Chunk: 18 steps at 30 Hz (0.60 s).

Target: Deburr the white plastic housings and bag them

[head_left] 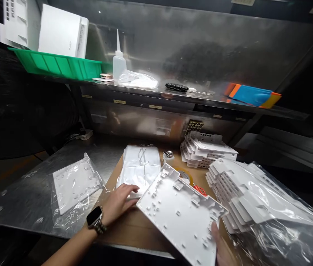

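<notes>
My right hand grips the right edge of a white plastic housing panel. The panel is tilted, with its inner side, full of small clips and posts, facing me. My left hand, with a watch and a beaded bracelet at its wrist, is at the near end of a stack of clear plastic bags tied with a strip. Its fingers are curved and apart, close to the panel's left corner, with nothing visible between them. On the left lies another white panel inside a clear bag.
To the right are a stack of bagged white panels and a smaller stack. Orange-handled scissors and a yellow tape roll lie behind my panel. The shelf above bears a green bin and a squeeze bottle.
</notes>
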Available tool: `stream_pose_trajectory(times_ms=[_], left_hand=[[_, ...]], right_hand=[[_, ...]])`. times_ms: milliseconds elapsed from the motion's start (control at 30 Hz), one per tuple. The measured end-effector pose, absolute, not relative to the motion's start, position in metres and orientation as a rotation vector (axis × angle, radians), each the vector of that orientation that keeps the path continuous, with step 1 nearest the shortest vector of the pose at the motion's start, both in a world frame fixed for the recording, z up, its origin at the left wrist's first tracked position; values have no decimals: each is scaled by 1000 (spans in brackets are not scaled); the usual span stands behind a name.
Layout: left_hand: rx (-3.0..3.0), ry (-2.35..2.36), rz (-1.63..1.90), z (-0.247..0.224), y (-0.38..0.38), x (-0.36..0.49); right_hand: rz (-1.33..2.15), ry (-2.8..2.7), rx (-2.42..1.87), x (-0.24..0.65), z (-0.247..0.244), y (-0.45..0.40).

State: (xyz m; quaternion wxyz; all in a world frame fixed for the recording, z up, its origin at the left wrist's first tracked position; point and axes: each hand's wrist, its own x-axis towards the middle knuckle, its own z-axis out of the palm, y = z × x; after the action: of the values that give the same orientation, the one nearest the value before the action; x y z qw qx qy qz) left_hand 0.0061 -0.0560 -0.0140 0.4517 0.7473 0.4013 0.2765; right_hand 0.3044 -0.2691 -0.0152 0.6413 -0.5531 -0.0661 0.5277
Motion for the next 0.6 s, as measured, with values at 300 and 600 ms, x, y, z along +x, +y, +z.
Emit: stream_pose_trajectory(times_ms=[300,600], left_hand=[[2312,993,520,-35,-32,1],[2223,1034,567,-5,12,0]], right_hand=[[1130,-35,-1218,300,16,-275],[1201,16,-1238,308,9,-280]])
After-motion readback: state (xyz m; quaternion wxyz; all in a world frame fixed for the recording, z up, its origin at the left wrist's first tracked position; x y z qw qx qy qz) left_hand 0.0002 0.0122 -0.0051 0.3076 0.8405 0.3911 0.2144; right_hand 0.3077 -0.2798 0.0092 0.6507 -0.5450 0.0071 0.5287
